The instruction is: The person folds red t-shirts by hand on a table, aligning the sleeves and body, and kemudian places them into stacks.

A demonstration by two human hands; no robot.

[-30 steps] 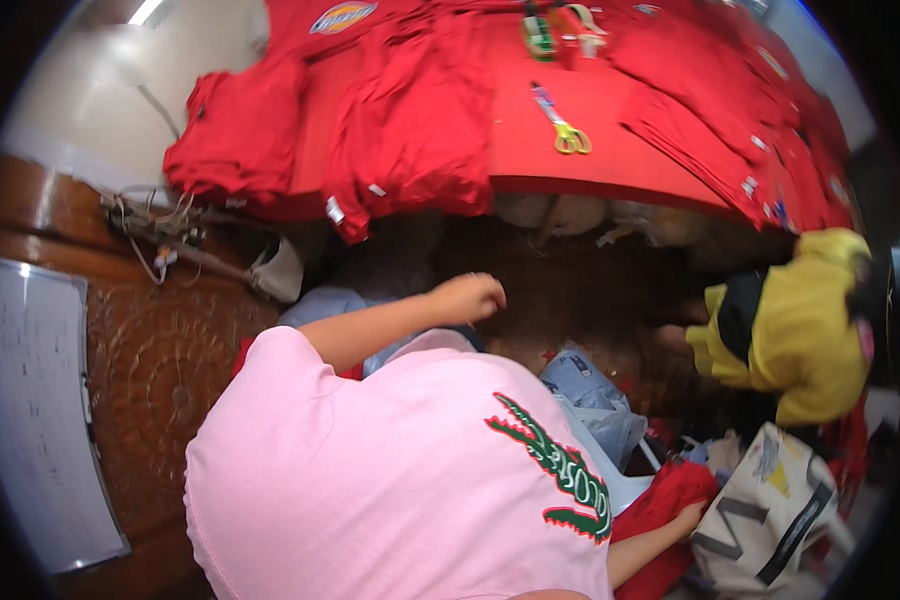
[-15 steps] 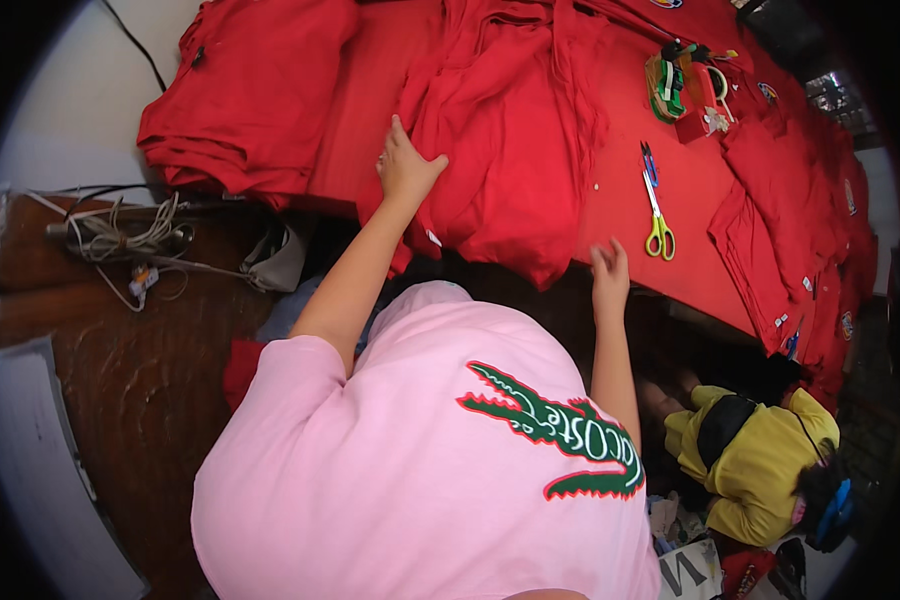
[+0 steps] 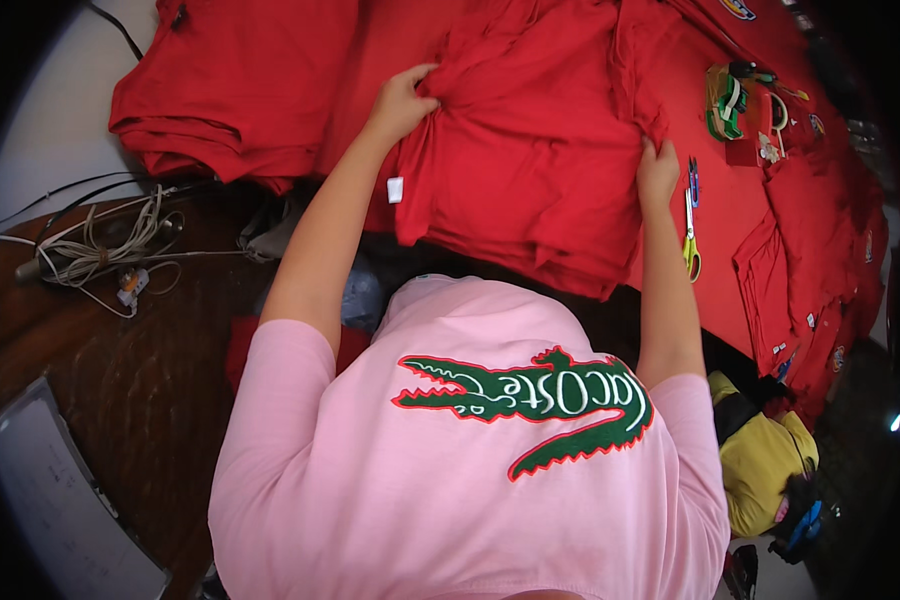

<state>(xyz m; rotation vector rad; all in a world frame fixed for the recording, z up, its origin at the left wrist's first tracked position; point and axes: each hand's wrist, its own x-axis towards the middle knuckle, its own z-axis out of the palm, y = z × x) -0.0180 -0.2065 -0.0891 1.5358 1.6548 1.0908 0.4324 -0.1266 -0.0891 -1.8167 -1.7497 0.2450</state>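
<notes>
A stack of folded red shirts [image 3: 530, 170] hangs over the near edge of a red-covered table [image 3: 730, 215]. My left hand [image 3: 400, 100] grips the stack's upper left edge, fingers curled into the cloth. On the right side of the same stack, my right hand [image 3: 658, 172] pinches the fabric. A small white label [image 3: 395, 189] shows on the stack's lower left corner. My pink shirt with a green crocodile print [image 3: 470, 450] fills the lower middle of the view.
Another pile of red shirts [image 3: 230, 90] lies to the left. Yellow-handled scissors [image 3: 691, 225] rest just right of my right hand. Green tape and small tools [image 3: 735, 100] sit farther back. Tangled cables [image 3: 100, 250] lie on the brown floor. A yellow bag [image 3: 765, 460] sits lower right.
Both hands have risen from below the table to the shirt stack. The left now grips its upper left edge and the right has moved up onto its right side.
</notes>
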